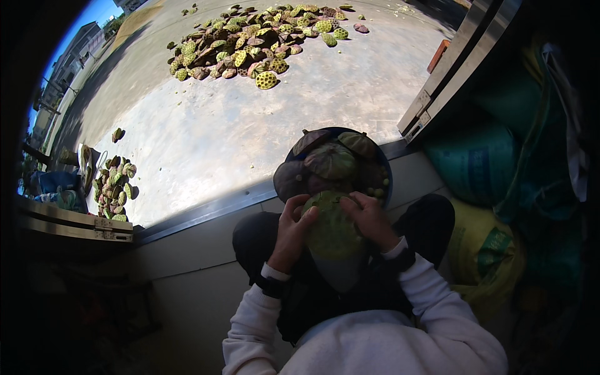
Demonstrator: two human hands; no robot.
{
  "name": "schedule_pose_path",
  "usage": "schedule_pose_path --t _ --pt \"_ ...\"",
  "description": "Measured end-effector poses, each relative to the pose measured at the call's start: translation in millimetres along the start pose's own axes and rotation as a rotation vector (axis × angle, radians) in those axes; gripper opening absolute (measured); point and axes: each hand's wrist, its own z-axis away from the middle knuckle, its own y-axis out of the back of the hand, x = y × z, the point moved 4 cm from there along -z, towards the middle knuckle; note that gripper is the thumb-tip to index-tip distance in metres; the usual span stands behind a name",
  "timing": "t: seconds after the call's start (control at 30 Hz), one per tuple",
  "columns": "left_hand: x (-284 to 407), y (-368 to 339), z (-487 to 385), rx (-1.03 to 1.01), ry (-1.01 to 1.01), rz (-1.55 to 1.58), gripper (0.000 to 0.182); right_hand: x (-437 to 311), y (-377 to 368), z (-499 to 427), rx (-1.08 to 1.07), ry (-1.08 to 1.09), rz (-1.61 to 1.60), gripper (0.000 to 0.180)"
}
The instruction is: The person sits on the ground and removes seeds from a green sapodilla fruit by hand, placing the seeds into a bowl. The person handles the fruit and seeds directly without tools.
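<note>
Between my two hands is a green lotus seed pod (332, 229), its broad face turned up over my lap. My left hand (294, 229) grips its left edge, thumb on top near the rim. On its upper right edge lies my right hand (370, 219), with thumb and fingers pressed to the pod. Just beyond them stands a dark round basin (388, 174) holding several purple-green lotus pods (330, 161) and some loose lotus seeds (376, 192). The basin's near side is partly hidden by my hands and the held pod. Something pale hangs below the held pod, too dim to name.
Outside the metal door sill (211, 204), a large heap of lotus pods (243, 42) lies on sunlit concrete. A smaller pod pile (112, 187) is at left. Folding metal doors (436, 79) flank the opening. Green sacks (473, 157) and a yellow sack (487, 248) stand at right.
</note>
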Motion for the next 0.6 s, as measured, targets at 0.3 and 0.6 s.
schedule_pose_path --t 0.3,0.6 --pt "0 -6 0 -0.090 -0.052 -0.113 0.063 -1 2 1 0.058 0.058 0.168 0.033" --pt "8 -7 3 -0.107 0.032 0.015 0.059 4 -8 3 -0.022 -0.088 -0.232 0.032"
